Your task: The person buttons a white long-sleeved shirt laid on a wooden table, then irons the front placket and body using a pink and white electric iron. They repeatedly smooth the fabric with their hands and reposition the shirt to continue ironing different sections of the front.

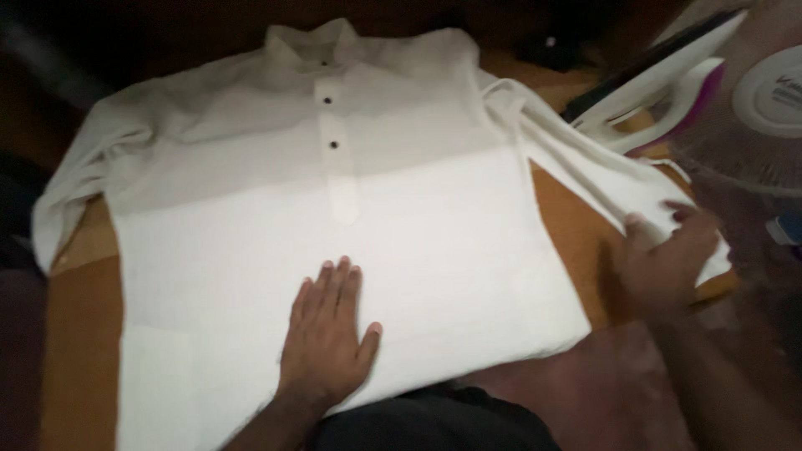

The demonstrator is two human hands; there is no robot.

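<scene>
A brown padded table [79,334] is filling most of the view, and a white shirt [251,250] is lying face up across it, collar at the far edge, hem running off the near edge, with three dark buttons [333,144] down its placket. The shirt's sleeve on the right [585,171] is trailing out over the table's right side; the other sleeve is bunching at the far left. Far right, an iron [660,83] in white and purple is sitting just beyond that sleeve, and part of a fan [769,108] is showing at the frame's edge.

The left hand [327,334] is pressing flat on the lower front of the shirt, fingers straight and close together, thumb spread, gripping nothing. The right hand [668,255] is blurring as it works at the sleeve's cuff end; its fingers look curled on the cloth, though I cannot tell whether they are pinching it.

To my eye the person is smoothing and laying out the garment, one hand anchoring the body while the other is tending the sleeve. Getting that sleeve flat calls for a steady outward pull without dragging the pinned front.
</scene>
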